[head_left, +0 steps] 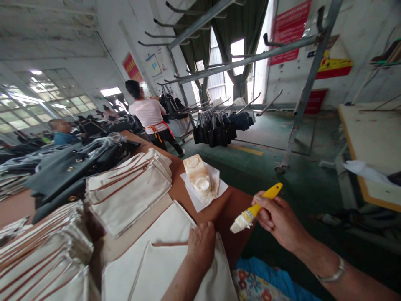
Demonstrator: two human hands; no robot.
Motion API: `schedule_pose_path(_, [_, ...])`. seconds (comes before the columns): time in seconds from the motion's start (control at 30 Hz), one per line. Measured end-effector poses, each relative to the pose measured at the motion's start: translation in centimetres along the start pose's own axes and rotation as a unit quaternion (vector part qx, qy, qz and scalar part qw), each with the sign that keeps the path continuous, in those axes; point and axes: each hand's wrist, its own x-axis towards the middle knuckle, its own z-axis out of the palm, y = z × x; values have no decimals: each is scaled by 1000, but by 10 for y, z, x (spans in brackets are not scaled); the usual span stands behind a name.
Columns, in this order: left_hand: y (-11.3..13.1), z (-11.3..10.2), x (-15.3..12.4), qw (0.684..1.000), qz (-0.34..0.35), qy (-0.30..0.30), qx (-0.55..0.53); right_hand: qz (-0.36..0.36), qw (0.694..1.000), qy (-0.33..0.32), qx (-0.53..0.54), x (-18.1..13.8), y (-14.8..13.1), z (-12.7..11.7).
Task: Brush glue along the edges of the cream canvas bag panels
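Observation:
My right hand (pixel 278 221) is closed round a yellow-handled brush (pixel 255 207) whose bristles are loaded with pale glue, held just off the table's near right edge. My left hand (pixel 201 246) rests knuckles up, fingers curled, on a cream canvas piece (pixel 163 267) with brown trim that lies before me. A glue-caked container (pixel 197 173) sits on white paper (pixel 200 196) a little beyond both hands.
Stacks of cream canvas pieces (pixel 131 188) and dark bags (pixel 72 167) cover the brown table (pixel 228 205) to the left. Two people work farther back. Metal racks with hanging black bags (pixel 216 125) stand across the green floor; another table (pixel 372 142) is at right.

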Motion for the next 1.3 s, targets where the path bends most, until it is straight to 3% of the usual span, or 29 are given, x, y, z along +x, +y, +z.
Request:
schedule_pose_path(0.23, [-23,-35,-22,988,0,-26,-152,18,999,-16,35,1,5,-9])
schedule_pose_path(0.4, [-34,-62,-50,961,-29,-10,-274,-17,999,-51,-2,-7,0,18])
schedule_pose_path(0.5, [-32,-68,-65,950,-43,-1,-309,-63,993,-62,-83,-15,-2,38])
schedule_pose_path(0.63, [-30,-68,-78,924,-31,5,-381,-119,965,-97,-213,-23,2,57])
schedule_pose_path(0.8, [-30,-65,-88,896,-35,31,-442,-174,936,-145,-268,-19,21,73])
schedule_pose_path(1.07, [-24,-65,-95,898,-80,70,-428,-250,899,-106,-345,-21,9,83])
schedule_pose_path(1.2, [-23,-54,-98,902,-56,106,-414,-248,896,-158,-333,-24,14,86])
schedule_pose_path(1.3, [-25,-43,-100,905,-30,151,-396,-269,886,-109,-362,-17,15,82])
